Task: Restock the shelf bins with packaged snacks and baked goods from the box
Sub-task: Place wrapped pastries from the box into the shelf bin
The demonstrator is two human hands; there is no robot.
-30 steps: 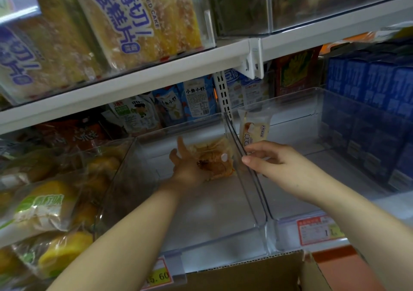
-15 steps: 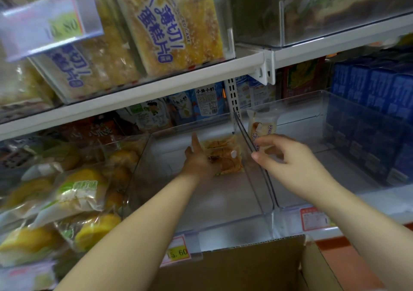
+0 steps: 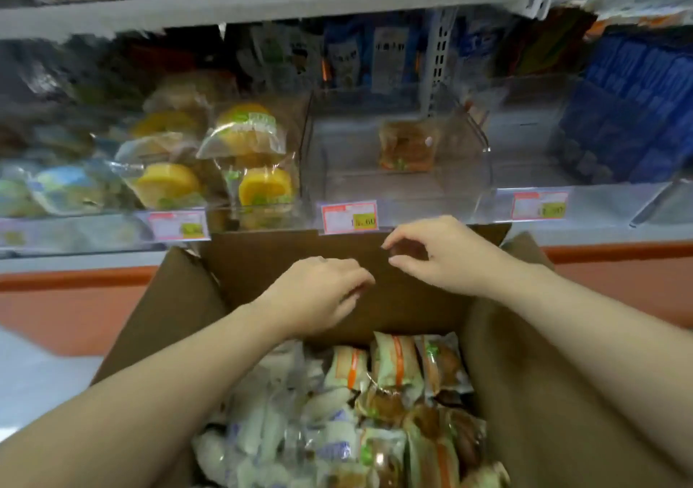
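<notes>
A white shelf board (image 3: 262, 4) runs across the far top, with a perforated upright (image 3: 437, 56) behind. Lower, an orange base strip (image 3: 56, 307) spans left to right, above pale floor (image 3: 33, 375) near left.

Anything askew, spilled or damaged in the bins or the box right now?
Nothing stands out. The middle bin holds one brown pack toward its back, intact as far as the blur shows. The packs in the box lie in a loose pile, none outside it.
</notes>
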